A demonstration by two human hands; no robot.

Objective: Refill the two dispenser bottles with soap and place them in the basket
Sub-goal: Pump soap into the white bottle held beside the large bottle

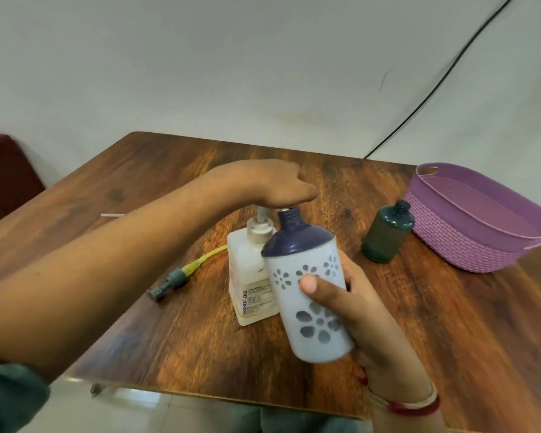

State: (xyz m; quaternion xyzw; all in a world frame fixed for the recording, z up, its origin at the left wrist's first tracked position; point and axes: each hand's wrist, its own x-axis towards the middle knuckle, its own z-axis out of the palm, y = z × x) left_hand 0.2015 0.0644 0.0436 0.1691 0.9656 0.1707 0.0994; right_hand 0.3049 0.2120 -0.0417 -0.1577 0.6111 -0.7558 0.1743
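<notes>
Both bottles are outside the purple plastic basket point(469, 242) at right. Centre, the right hand point(356, 314) grips the white flower-patterned bottle point(313, 335) under the cream soap pump bottle point(250, 276), pressed by the left hand point(275, 182), finger curl unclear. The dark green bottle point(384, 235) waits near the basket.

Plain indoor room, possibly a home, wood-grain table point(419, 323), bare white wall point(200, 73), maroon seat point(3, 173), glossy floor point(132, 410)
</notes>
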